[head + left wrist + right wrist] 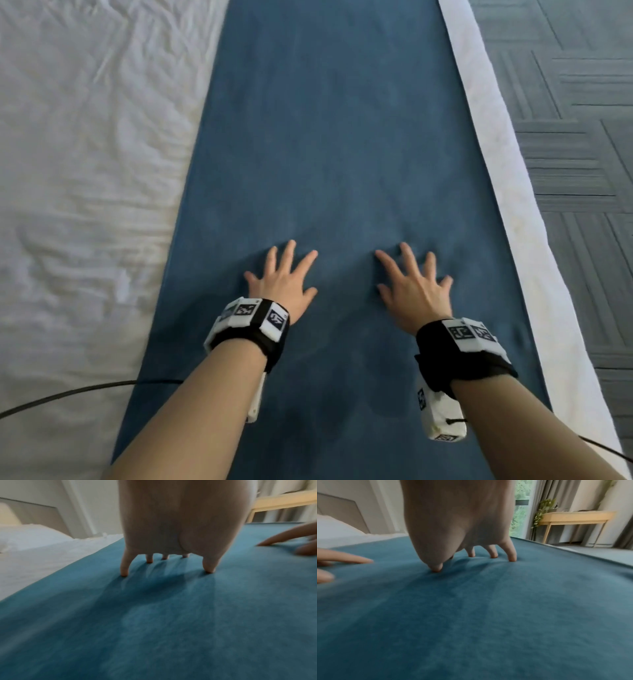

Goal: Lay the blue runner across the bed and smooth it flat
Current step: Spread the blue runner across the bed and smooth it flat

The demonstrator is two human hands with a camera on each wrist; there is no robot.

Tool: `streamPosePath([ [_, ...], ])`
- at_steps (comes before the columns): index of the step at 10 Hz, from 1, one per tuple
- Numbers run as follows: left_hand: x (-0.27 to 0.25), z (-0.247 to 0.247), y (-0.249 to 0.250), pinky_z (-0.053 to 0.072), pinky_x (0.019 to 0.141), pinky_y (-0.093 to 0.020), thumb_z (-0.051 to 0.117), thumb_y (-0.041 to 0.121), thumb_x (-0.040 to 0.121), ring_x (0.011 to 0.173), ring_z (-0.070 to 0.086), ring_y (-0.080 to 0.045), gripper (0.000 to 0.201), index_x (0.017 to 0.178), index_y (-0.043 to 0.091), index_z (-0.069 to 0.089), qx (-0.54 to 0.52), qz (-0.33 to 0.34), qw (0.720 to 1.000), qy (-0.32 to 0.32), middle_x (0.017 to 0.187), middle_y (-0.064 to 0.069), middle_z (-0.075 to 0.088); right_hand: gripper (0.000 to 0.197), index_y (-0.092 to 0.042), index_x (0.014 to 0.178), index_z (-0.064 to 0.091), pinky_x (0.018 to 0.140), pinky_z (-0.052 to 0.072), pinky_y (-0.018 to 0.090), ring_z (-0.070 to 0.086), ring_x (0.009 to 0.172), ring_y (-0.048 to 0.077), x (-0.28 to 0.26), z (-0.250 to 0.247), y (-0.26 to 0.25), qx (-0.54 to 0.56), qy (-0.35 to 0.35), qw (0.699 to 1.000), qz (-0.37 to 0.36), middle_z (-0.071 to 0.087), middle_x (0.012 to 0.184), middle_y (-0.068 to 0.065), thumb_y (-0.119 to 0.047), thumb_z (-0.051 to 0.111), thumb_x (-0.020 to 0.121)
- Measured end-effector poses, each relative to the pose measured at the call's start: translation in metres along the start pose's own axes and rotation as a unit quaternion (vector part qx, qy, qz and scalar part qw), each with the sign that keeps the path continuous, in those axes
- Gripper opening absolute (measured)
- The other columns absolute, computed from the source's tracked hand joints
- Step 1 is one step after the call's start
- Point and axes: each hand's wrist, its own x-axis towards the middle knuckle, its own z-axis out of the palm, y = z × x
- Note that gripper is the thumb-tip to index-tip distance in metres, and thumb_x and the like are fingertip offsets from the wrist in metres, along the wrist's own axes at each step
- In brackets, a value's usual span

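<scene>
The blue runner [335, 144] lies lengthwise along the white bed [85, 154], stretching away from me and looking mostly flat. My left hand [286, 274] presses on it with spread, straight fingers. My right hand [412, 277] does the same a short way to the right. In the left wrist view the runner [154, 615] dents slightly under the fingertips [124, 573], with faint creases fanning out. The right wrist view shows the same cloth [488, 615] under the fingertips [511, 559] of the right hand. Neither hand holds anything.
Wrinkled white bedding fills the left side. A white strip of sheet [507, 178] borders the runner on the right, then grey patterned carpet [575, 120]. A black cable [68, 394] crosses the bedding at lower left. A wooden desk [576, 517], curtains and a headboard [342, 511] stand beyond.
</scene>
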Motion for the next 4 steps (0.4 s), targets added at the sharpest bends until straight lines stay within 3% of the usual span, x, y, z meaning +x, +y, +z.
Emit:
streamPosePath([
  [1,-0.003,0.003,-0.03,0.027,0.103,-0.065,0.037,0.063,0.086,0.147,-0.005,-0.028,0.072,0.145,0.045,-0.001,-0.002,-0.086,0.996,-0.014,0.159,0.01,-0.013,0.065,-0.04,0.147,0.006,0.1,0.033,0.064,0.007,0.142,0.044,-0.002,0.001,0.02,0.0,-0.02,0.998,0.063,0.003,0.16,-0.002,-0.054,0.037,0.092],
  [2,-0.012,0.006,-0.039,0.032,0.103,-0.062,0.037,0.062,0.088,0.146,-0.004,-0.031,0.072,0.146,0.043,-0.001,-0.022,-0.139,0.99,-0.024,0.159,0.006,-0.013,0.065,-0.037,0.148,0.006,0.096,0.038,0.062,0.006,0.142,0.042,-0.011,0.006,0.024,-0.009,-0.021,0.997,0.068,0.002,0.16,0.001,-0.052,0.038,0.093],
  [4,-0.082,0.011,-0.039,0.037,0.105,-0.052,0.041,0.041,0.093,0.147,0.001,-0.027,0.069,0.147,0.041,-0.001,-0.053,-0.122,0.989,-0.067,0.159,0.007,-0.015,0.061,-0.039,0.148,0.013,0.099,0.041,0.053,0.007,0.146,0.03,-0.09,0.013,0.028,-0.002,-0.049,0.998,0.038,0.003,0.16,0.0,-0.041,0.04,0.094],
])
